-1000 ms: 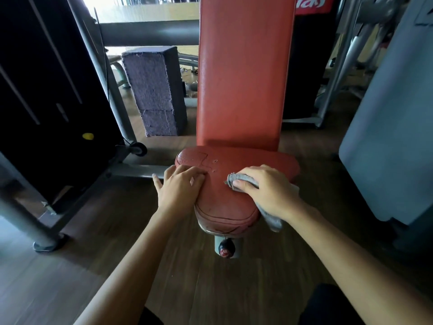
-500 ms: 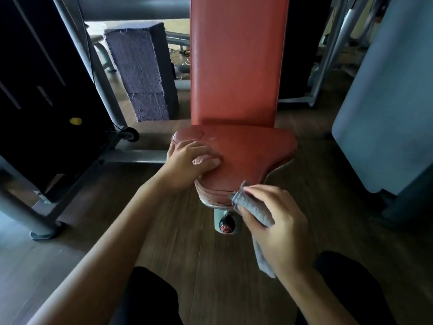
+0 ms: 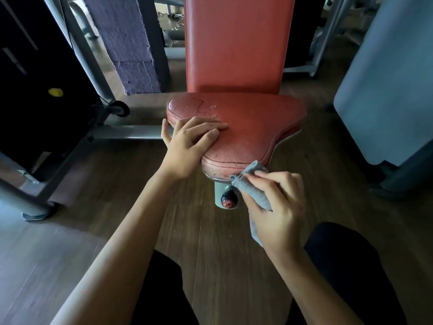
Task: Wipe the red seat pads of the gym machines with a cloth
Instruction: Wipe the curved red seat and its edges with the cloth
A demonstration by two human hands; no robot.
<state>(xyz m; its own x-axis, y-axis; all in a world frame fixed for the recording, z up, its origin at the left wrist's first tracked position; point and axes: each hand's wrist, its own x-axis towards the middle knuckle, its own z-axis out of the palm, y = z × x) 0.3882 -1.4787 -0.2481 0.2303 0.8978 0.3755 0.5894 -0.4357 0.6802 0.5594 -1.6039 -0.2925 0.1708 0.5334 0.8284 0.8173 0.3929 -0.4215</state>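
The red seat pad (image 3: 253, 123) of a gym machine lies in front of me, cracked and worn at its left rear corner, below an upright red back pad (image 3: 236, 43). My left hand (image 3: 189, 146) rests on the seat's left front part, fingers laid flat on top and thumb down the side. My right hand (image 3: 276, 207) grips a grey cloth (image 3: 251, 186) and holds its upper end against the seat's front edge. The rest of the cloth hangs below that hand.
A grey post with a black and red knob (image 3: 228, 199) stands under the seat's front. A dark weight stack housing (image 3: 35, 73) and grey frame tubes are on the left. A purple block (image 3: 131, 43) stands behind, a grey-blue panel (image 3: 386, 85) on the right. My dark-clad knees are below.
My right hand has brought the cloth from the top of the seat down to its front edge. My left hand has stayed on the seat's left side. The view has tilted downwards.
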